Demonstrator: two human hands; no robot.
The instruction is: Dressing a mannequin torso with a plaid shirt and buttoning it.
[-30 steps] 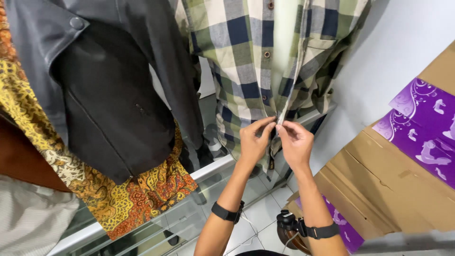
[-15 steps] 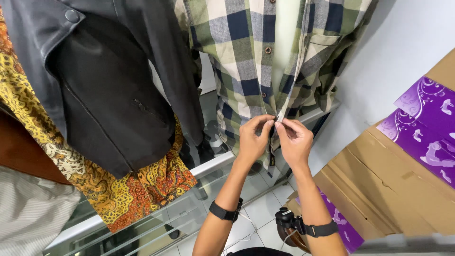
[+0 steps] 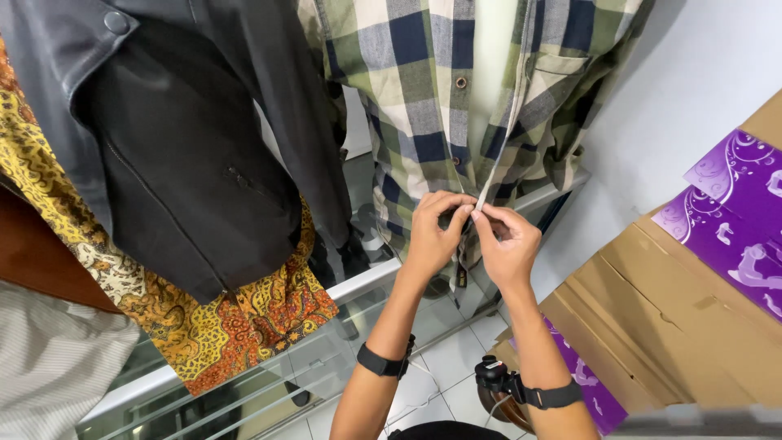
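The scene is bright and evenly lit by soft, diffuse light, with the white wall (image 3: 700,73) close to washed out and only a faint shadow beside the plaid shirt (image 3: 432,98). The black jacket (image 3: 187,163) swallows detail in its dark folds, while the glass shelf (image 3: 269,367) throws pale reflections. Focus is sharp at centre; the bottom-right corner is smeared and straight lines bow slightly toward the edges.

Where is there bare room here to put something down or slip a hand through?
Bare glass counter top shows left of the left hand, below the black jacket. White floor tiles lie bare between the forearms. Crowded: both hands, the right hand too, pinch the plaid shirt; cardboard boxes fill the right.
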